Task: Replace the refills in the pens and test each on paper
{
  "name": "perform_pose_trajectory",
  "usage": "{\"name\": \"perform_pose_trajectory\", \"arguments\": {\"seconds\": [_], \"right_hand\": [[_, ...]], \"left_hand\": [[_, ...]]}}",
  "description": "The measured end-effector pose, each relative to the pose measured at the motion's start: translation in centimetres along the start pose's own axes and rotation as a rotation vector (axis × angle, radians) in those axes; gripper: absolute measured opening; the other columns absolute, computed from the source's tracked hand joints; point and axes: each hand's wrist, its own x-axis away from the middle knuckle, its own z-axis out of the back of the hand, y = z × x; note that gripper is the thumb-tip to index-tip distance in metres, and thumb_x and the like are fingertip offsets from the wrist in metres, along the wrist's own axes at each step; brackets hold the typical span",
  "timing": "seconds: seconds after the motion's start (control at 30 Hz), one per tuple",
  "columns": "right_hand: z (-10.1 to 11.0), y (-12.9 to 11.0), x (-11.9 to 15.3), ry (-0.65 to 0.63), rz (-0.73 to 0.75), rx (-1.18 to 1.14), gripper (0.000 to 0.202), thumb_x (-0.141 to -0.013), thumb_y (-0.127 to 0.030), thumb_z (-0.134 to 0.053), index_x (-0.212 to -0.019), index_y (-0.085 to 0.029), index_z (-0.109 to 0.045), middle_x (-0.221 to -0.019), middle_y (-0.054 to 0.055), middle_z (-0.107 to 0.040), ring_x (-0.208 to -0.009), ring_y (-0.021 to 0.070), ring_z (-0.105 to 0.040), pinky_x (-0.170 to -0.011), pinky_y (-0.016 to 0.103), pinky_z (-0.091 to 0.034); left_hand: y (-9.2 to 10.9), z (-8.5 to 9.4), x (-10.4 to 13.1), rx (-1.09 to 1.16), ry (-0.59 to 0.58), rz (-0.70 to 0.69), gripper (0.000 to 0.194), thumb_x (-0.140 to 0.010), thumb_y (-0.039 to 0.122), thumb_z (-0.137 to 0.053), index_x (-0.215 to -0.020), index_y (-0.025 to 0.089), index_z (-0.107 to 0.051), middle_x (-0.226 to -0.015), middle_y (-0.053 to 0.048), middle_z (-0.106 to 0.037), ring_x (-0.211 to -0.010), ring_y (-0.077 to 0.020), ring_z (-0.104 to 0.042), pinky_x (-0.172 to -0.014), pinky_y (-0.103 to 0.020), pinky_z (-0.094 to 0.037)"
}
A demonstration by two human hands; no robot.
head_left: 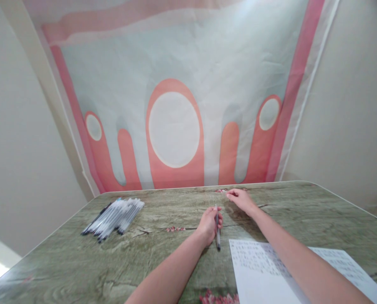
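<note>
A single pen (218,238) with a clear barrel and a dark lower end is held in my left hand (210,223), its fingers wrapped round the barrel near the table's middle. My right hand (241,199) is raised a little beyond and to the right of it, thumb and fingertips pressed together; whatever sits between them, if anything, is too small to make out. On the left of the table lies a heap of similar pens (115,217), with clear barrels and dark ends toward me.
Handwritten white sheets (254,270) lie at the front right, partly under my right forearm. The wood-patterned table (65,261) has printed pink blossoms. Behind its far edge hangs a pink and grey cloth (176,50).
</note>
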Motion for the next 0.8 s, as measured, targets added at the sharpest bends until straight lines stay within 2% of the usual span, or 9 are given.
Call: {"name": "perform_pose_trajectory", "arguments": {"seconds": [0.13,0.2,0.4,0.8], "right_hand": [[-1.0,-2.0,0.9,-0.359,-0.083,-0.360,0.032,-0.073,-0.045,-0.056,-0.078,-0.014,-0.064,-0.071,0.004,-0.064,-0.059,0.0109,-0.052,-0.054,0.024,-0.039],[-1.2,-2.7,1.3,-0.472,-0.141,-0.521,0.033,-0.071,-0.045,-0.060,-0.079,-0.013,-0.064,-0.071,0.003,-0.063,-0.058,0.0096,-0.050,-0.056,0.024,-0.038],[-1.2,-3.7,1.9,-0.523,-0.155,-0.666,0.030,-0.068,-0.042,-0.066,-0.075,-0.013,-0.064,-0.069,0.002,-0.062,-0.064,0.0104,-0.051,-0.065,0.026,-0.037],[-1.2,-3.7,2.0,-0.512,-0.165,-0.628,0.030,-0.066,-0.043,-0.066,-0.071,-0.013,-0.062,-0.061,-0.002,-0.058,-0.057,0.0089,-0.047,-0.060,0.024,-0.033]], "left_hand": [[-0.1,0.0,0.0,0.008,-0.002,-0.003,0.013,-0.080,0.025,-0.046,-0.087,0.015,-0.048,-0.060,0.003,-0.046,-0.044,-0.0051,-0.040,-0.041,-0.016,-0.023],[0.0,-0.1,0.0,0.003,0.000,-0.003,0.014,-0.079,0.026,-0.048,-0.087,0.015,-0.048,-0.060,0.003,-0.047,-0.044,-0.0052,-0.040,-0.041,-0.016,-0.023],[0.0,-0.3,0.2,-0.007,-0.008,-0.014,0.016,-0.079,0.030,-0.050,-0.083,0.014,-0.049,-0.059,0.002,-0.048,-0.045,-0.0055,-0.041,-0.042,-0.017,-0.025],[0.0,-0.3,0.1,-0.076,-0.015,0.002,0.017,-0.080,0.030,-0.049,-0.083,0.014,-0.050,-0.059,0.001,-0.050,-0.046,-0.0069,-0.045,-0.043,-0.018,-0.030]]}}
